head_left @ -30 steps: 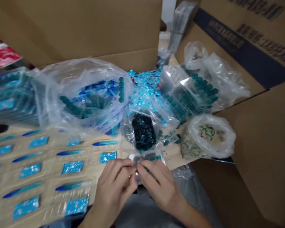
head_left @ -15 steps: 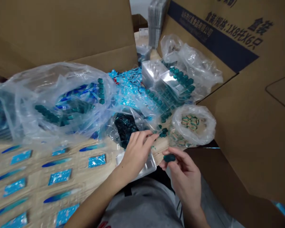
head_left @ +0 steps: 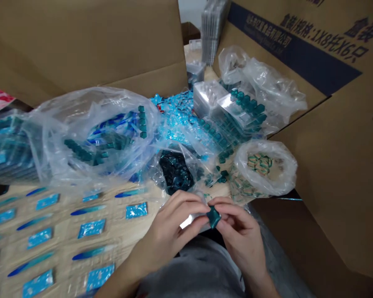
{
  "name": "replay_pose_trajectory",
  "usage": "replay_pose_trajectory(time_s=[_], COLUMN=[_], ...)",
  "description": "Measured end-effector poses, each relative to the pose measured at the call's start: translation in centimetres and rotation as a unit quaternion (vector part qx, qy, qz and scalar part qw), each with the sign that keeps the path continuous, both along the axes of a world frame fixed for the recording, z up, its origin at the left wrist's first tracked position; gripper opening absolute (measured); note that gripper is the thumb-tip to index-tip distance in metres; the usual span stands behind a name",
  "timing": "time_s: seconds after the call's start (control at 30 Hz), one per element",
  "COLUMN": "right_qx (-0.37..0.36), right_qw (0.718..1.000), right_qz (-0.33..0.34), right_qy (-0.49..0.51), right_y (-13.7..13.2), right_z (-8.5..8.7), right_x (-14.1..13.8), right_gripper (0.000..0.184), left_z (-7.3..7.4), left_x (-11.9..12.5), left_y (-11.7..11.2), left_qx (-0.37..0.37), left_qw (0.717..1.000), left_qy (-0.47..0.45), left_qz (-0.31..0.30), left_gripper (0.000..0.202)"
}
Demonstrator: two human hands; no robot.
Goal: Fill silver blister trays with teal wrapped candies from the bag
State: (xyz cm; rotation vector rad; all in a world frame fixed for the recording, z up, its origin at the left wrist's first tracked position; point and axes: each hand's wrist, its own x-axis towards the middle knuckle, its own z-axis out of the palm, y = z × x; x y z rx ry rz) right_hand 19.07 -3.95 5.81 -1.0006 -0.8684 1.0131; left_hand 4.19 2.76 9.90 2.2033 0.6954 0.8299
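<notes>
Between my two hands is a small dark-teal faceted plastic piece (head_left: 213, 217). My right hand (head_left: 244, 229) pinches it from the right with thumb and fingers. From the other side, the fingertips and thumb of my left hand (head_left: 174, 225) close on its left edge. Part of a clear plastic tray (head_left: 186, 222) shows behind my left fingers; the rest is hidden. Just beyond my hands lies an open clear bag with dark glossy teal pieces (head_left: 175, 171). A few loose teal pieces (head_left: 223, 177) are to its right.
On the right stands a clear bag (head_left: 287, 182) holding small green loops. A large plastic bag (head_left: 49, 124) with blue and teal parts sits left. Blue sachets (head_left: 91, 228) and blue pointed strips lie in clear trays at front left. Cardboard boxes (head_left: 112, 41) (head_left: 338, 157) enclose the back and right.
My left hand has come back from near the loose teal pieces to meet my right hand at the teal piece. The piece is now turned differently. The view has shifted slightly left.
</notes>
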Motion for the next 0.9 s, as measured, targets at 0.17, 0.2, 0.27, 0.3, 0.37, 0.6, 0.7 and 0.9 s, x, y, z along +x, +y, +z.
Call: replay_pose_trajectory(time_s=[0.17, 0.2, 0.27, 0.3, 0.37, 0.6, 0.7, 0.9], right_qx=[-0.015, -0.027, -0.048, -0.053, -0.056, -0.051, -0.051, -0.093], right_qw=[1.0, 1.0, 0.999, 0.998, 0.998, 0.997, 0.998, 0.995], right_qz=[0.008, 0.009, 0.015, 0.019, 0.026, 0.042, 0.029, 0.038], right_qy=[-0.021, -0.013, 0.002, 0.008, 0.015, 0.033, 0.036, -0.02], right_y=[0.0, 0.0, 0.0, 0.0, 0.0, 0.6, 0.7, 0.2], right_z=[0.3, 0.4, 0.6, 0.7, 0.7, -0.1, -0.2, -0.8], right_x=[-0.4, -0.5, -1.0, -1.2, -1.5, -2.0, -2.2, -2.3], right_gripper=[0.016, 0.017, 0.019, 0.019, 0.018, 0.016, 0.015, 0.01], left_z=[0.0, -0.1, -0.2, -0.2, -0.3, -0.9, -1.4, -2.5], left_x=[-0.5, -0.5, -0.5, -0.5, -0.7, -2.1, -2.3, -3.0], left_y=[0.1, 0.1, 0.0, 0.0, -0.1, -0.8, -1.0, -1.7], left_qx=[0.137, 0.163, 0.195, 0.201, 0.192, 0.143, 0.13, 0.045], left_qw=[0.99, 0.986, 0.979, 0.978, 0.979, 0.988, 0.99, 0.996], left_qy=[0.042, 0.036, 0.019, 0.013, 0.007, 0.001, 0.001, 0.004], left_qz=[0.018, 0.029, 0.047, 0.054, 0.068, 0.061, 0.059, 0.072], left_gripper=[0.015, 0.014, 0.015, 0.015, 0.015, 0.01, 0.011, 0.008])
